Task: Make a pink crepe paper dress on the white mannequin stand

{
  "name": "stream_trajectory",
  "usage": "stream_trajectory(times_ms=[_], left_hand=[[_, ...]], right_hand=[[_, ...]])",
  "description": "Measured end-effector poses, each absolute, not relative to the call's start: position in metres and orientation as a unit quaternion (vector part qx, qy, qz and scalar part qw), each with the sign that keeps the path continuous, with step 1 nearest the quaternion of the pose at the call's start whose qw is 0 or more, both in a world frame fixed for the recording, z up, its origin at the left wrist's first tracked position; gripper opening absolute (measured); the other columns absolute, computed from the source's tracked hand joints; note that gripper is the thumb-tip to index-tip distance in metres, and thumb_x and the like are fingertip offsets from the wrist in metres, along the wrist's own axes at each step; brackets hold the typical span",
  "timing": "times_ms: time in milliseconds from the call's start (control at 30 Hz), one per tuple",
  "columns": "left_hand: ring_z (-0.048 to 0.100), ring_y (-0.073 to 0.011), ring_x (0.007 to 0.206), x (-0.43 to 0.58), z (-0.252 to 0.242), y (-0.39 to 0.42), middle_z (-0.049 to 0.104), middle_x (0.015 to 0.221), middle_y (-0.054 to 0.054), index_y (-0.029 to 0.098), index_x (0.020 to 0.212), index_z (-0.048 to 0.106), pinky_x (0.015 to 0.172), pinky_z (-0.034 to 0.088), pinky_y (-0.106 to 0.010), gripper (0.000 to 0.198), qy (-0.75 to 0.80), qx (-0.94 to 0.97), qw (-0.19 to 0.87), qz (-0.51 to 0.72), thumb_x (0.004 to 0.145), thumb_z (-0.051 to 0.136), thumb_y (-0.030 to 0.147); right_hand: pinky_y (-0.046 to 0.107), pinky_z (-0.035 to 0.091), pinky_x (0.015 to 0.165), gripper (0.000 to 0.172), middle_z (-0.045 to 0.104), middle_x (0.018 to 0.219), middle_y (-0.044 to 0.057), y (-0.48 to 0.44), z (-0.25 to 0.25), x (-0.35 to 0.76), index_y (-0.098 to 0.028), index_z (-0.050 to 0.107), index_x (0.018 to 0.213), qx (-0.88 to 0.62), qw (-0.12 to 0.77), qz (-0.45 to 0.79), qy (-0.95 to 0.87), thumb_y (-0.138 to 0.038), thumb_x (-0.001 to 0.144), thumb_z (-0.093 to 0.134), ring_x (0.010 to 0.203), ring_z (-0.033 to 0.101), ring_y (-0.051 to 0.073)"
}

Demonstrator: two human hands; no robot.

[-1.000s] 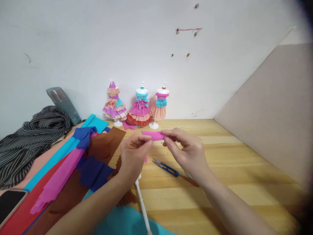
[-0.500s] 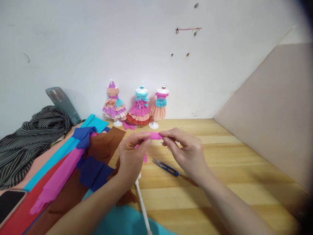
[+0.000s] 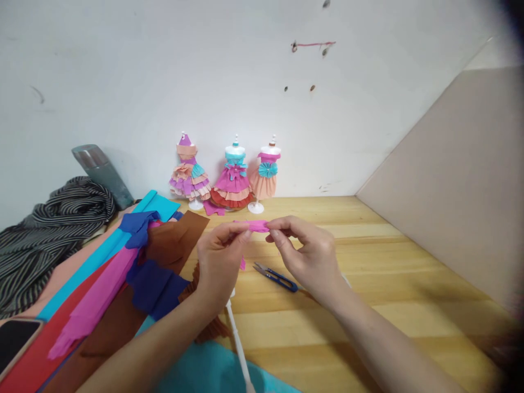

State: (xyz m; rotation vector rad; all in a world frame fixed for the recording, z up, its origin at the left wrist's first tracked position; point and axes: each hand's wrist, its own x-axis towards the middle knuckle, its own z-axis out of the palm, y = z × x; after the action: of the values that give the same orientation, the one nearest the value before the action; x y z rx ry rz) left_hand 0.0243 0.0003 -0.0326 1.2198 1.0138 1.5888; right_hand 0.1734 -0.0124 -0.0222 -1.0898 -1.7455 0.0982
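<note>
Between my two hands a narrow folded strip of pink crepe paper (image 3: 258, 226) is stretched level above the table. My left hand (image 3: 223, 259) pinches its left end between thumb and forefinger. The right end is pinched the same way by my right hand (image 3: 309, 254). Below the strip, blue thread snips (image 3: 276, 277) lie on the wood with their blades toward the left. A small pink scrap (image 3: 243, 263) shows beside my left fingers. Under my left wrist, a white stand (image 3: 238, 341) lies partly hidden, alongside pleated brown paper (image 3: 213, 329).
Three miniature dress forms in paper dresses (image 3: 189, 174) (image 3: 232, 183) (image 3: 265, 177) stand against the wall. Crepe paper in several colours (image 3: 100, 295) piles up on the left, near a phone (image 3: 16, 344), striped cloth (image 3: 61, 234) and a bottle (image 3: 104, 174). Turquoise paper (image 3: 204, 365) lies in front.
The pink strip looks more bunched and narrower near my right fingertips. Both hands keep their pinch and have barely moved; the whole view has shifted slightly.
</note>
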Motion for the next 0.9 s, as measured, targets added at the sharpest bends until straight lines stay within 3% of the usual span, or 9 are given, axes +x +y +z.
stream_trajectory(times_ms=[133,300,633,900], left_hand=[[0.065,-0.0133,0.058,0.0252,-0.0268,-0.0006,0.072,0.061,-0.002,0.017,0.067,0.074,0.059,0.054,-0.023,0.005,0.419,0.442,0.487,0.626,0.063,0.077,0.015],[0.059,-0.0103,0.053,0.0253,-0.0241,-0.0007,0.069,0.057,0.0,0.017,0.064,0.075,0.049,0.048,-0.02,0.009,0.413,0.421,0.49,0.642,0.058,0.08,0.015],[0.054,-0.007,0.049,0.0256,-0.024,-0.0024,0.066,0.054,0.003,0.018,0.065,0.074,0.046,0.045,-0.016,0.007,0.398,0.442,0.466,0.655,0.061,0.078,0.013],[0.063,-0.008,0.058,0.0262,-0.0272,-0.0007,0.073,0.065,0.002,0.02,0.077,0.078,0.058,0.052,-0.017,0.02,0.378,0.434,0.466,0.672,0.06,0.08,0.009]], right_hand=[[0.027,0.053,0.06,0.011,0.072,0.075,0.004,-0.0125,-0.0216,0.1727,-0.019,0.064,0.085,-0.455,0.529,0.081,-0.712,-0.013,0.087,0.055,0.064,0.071,0.016],[0.027,0.053,0.059,0.009,0.071,0.072,0.002,-0.0113,-0.0208,0.1724,-0.019,0.064,0.084,-0.452,0.544,0.112,-0.698,-0.014,0.085,0.056,0.061,0.07,0.016],[0.029,0.054,0.061,0.008,0.071,0.071,0.003,-0.0127,-0.0202,0.1721,-0.018,0.065,0.081,-0.461,0.55,0.139,-0.682,-0.015,0.083,0.058,0.063,0.07,0.017],[0.028,0.055,0.06,0.014,0.073,0.08,0.004,-0.0106,-0.0225,0.1716,-0.018,0.069,0.091,-0.436,0.573,0.146,-0.679,-0.013,0.084,0.058,0.063,0.07,0.015]])
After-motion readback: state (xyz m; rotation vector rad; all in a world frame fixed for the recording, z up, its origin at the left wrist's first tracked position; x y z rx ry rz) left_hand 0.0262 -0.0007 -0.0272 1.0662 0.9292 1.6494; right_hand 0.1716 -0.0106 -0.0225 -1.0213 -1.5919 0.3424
